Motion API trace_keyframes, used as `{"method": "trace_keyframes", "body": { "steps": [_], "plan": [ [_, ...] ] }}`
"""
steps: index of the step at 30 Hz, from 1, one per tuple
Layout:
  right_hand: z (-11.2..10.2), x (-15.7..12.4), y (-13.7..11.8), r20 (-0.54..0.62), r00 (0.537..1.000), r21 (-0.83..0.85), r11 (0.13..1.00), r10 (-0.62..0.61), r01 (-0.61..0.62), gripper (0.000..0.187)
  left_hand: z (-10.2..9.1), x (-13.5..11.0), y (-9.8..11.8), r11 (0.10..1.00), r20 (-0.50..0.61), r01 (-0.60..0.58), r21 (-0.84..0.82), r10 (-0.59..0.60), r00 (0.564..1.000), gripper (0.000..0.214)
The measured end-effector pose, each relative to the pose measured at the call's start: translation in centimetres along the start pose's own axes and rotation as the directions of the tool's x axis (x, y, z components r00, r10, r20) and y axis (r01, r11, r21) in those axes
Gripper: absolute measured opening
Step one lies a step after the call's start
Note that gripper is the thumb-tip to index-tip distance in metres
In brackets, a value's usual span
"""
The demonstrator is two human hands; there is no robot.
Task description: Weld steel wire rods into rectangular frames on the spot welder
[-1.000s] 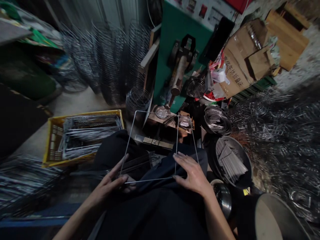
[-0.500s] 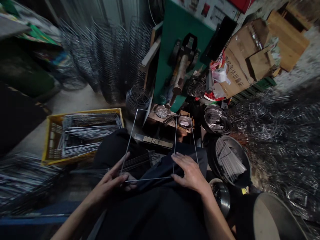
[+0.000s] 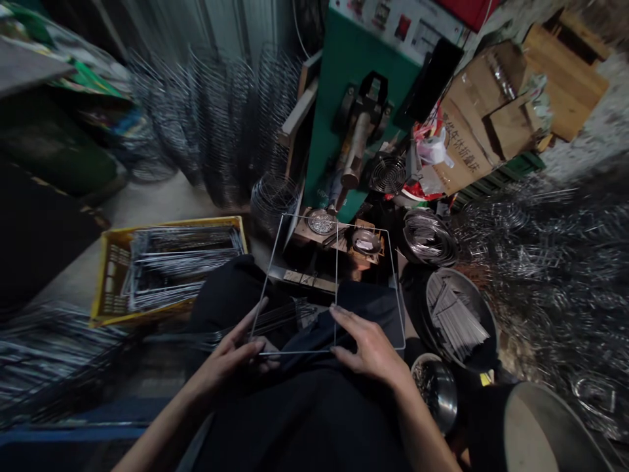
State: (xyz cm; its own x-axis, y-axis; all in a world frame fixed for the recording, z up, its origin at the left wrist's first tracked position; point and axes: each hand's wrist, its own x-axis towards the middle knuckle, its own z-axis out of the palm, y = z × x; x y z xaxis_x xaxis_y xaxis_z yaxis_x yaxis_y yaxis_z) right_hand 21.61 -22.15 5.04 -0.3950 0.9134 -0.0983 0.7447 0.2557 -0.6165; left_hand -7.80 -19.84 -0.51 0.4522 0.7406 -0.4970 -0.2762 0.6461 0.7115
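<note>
Above my lap lies a thin rectangular wire frame, and a straight metal rod (image 3: pixel 337 262) crosses it near the middle. My left hand (image 3: pixel 244 347) is closed on the near left corner of the wire frame (image 3: pixel 269 269), thumb on top and some fingers curled beneath. The thumb and fingertips of my right hand (image 3: pixel 366 344) are at the near end of the rod, where it meets the frame's near side. The rod's far end meets the far side, close to the welding machine's electrode (image 3: pixel 335 196). The right side of the frame passes beyond my right hand.
A green machine (image 3: pixel 327 131) stands ahead, with a dish of small metal bits (image 3: pixel 321 221) beneath. A yellow crate (image 3: pixel 101 288) of wire frames is left. On the right are a bucket of rods (image 3: pixel 455 314), a metal bowl (image 3: pixel 442 393) and piled wire (image 3: pixel 540 262).
The rod has shifted left across the frame, from right of centre to about the middle. The frame has moved slightly right, with my left hand; my right hand has moved a little left.
</note>
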Motion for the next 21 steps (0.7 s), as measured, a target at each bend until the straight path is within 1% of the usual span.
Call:
{"method": "trace_keyframes", "body": {
  "steps": [5,10,15,21],
  "plan": [
    [0.10,-0.24,-0.28,0.020,1.000,0.036,0.999,0.008,-0.009,0.075,0.03,-0.33,0.02,1.000,-0.021,-0.019,-0.023,0.019,1.000,0.105],
    [0.22,-0.31,-0.59,0.043,0.999,0.046,0.999,0.011,-0.013,0.079,-0.07,-0.64,0.07,0.998,0.009,-0.055,-0.032,0.055,0.998,0.106],
    [0.25,0.03,-0.75,0.018,1.000,0.070,0.997,0.023,-0.024,0.080,-0.16,-0.65,0.40,0.998,0.034,-0.050,-0.038,0.051,0.998,0.106],
    [0.19,0.41,-0.69,-0.015,1.000,0.085,0.996,0.013,-0.012,0.082,0.22,-0.72,0.75,0.999,0.007,-0.050,-0.009,0.050,0.999,0.103]
  ]
}}
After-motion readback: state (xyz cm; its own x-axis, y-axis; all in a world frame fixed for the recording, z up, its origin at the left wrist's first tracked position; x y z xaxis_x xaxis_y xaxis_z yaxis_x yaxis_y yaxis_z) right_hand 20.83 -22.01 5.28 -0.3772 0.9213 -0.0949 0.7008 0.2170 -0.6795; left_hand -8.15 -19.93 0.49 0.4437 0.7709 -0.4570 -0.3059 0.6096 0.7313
